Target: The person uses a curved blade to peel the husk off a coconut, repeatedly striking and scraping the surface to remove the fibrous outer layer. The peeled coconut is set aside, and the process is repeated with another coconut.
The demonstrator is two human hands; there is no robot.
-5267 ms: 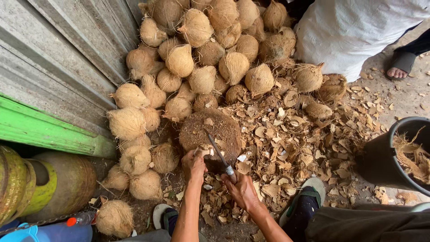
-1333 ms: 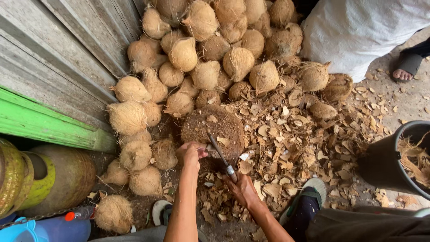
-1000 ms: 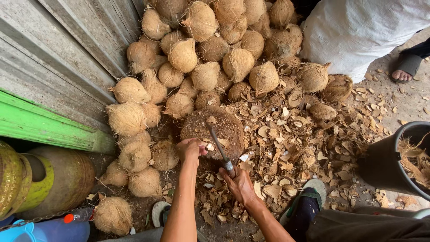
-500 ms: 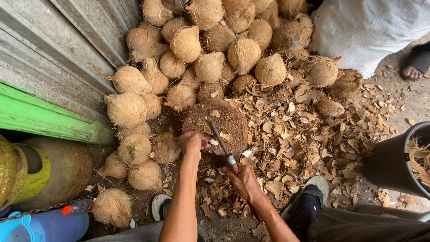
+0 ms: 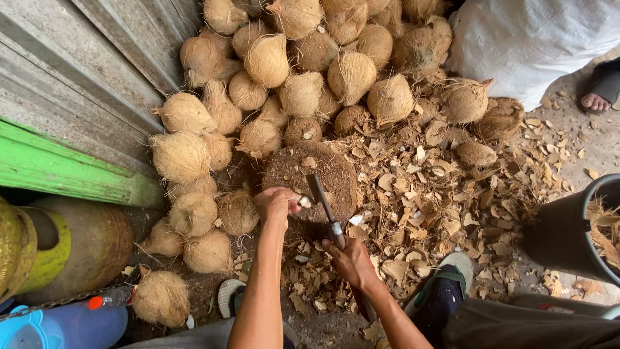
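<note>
My right hand (image 5: pixel 351 260) grips the handle of a cleaver-like knife (image 5: pixel 321 198), its dark blade lying across a round wooden chopping block (image 5: pixel 336 174). My left hand (image 5: pixel 275 204) is closed on a small pale coconut piece (image 5: pixel 302 201) at the block's near left edge, just beside the blade. A big heap of husked, fibrous coconuts (image 5: pixel 300 94) rises beyond the block and to its left.
Broken shell chips (image 5: pixel 439 200) litter the ground right of the block. A corrugated metal wall (image 5: pixel 77 71) and green beam (image 5: pixel 71 171) stand left, with a yellow-green cylinder (image 5: pixel 58 249) below. A dark bucket (image 5: pixel 581 232) sits right, a white sack (image 5: pixel 529 39) and another person's foot (image 5: pixel 597 97) at the upper right.
The knife blade has come down onto the block next to my left hand, which shifted slightly while holding the piece. The camera view drifted a little.
</note>
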